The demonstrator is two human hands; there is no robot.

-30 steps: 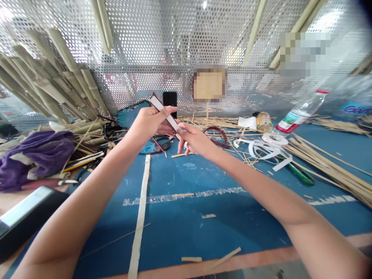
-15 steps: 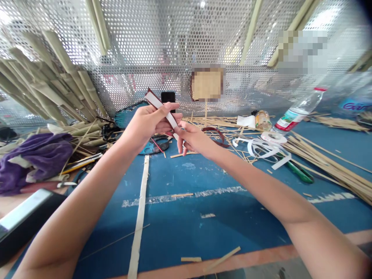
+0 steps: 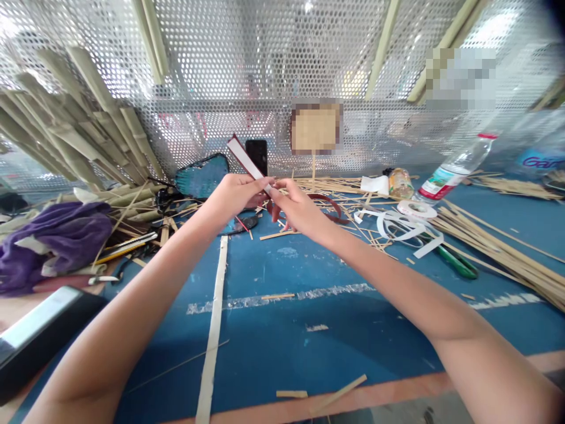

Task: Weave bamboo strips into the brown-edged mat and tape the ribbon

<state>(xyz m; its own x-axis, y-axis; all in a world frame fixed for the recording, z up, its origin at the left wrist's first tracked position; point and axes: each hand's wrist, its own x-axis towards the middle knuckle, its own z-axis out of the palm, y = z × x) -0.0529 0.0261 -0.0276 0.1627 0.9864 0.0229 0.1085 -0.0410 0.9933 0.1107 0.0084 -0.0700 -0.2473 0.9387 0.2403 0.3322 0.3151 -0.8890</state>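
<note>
A narrow strip (image 3: 247,159), white on its face with dark red-brown edges, slants up and to the left above the blue table. My left hand (image 3: 241,193) pinches it near its lower part, thumb on the white face. Close beside it, my right hand (image 3: 292,205) is closed on the strip's lower end with thumb and fingers; the two hands almost touch. Behind the right hand a red-brown band (image 3: 333,206) lies curled on the table. What the fingertips do beneath the strip is hidden.
A phone (image 3: 256,156) stands against the perforated metal screen. At right are a tape roll (image 3: 416,209), white ribbon curls (image 3: 397,227), a green-handled tool (image 3: 459,262), a bottle (image 3: 445,174) and bamboo strips (image 3: 489,241). A purple cloth (image 3: 57,241) and bamboo poles (image 3: 88,118) are at left.
My left hand has slid down along the strip toward my right hand, so more of the upper strip shows. The strip has shifted slightly right.
</note>
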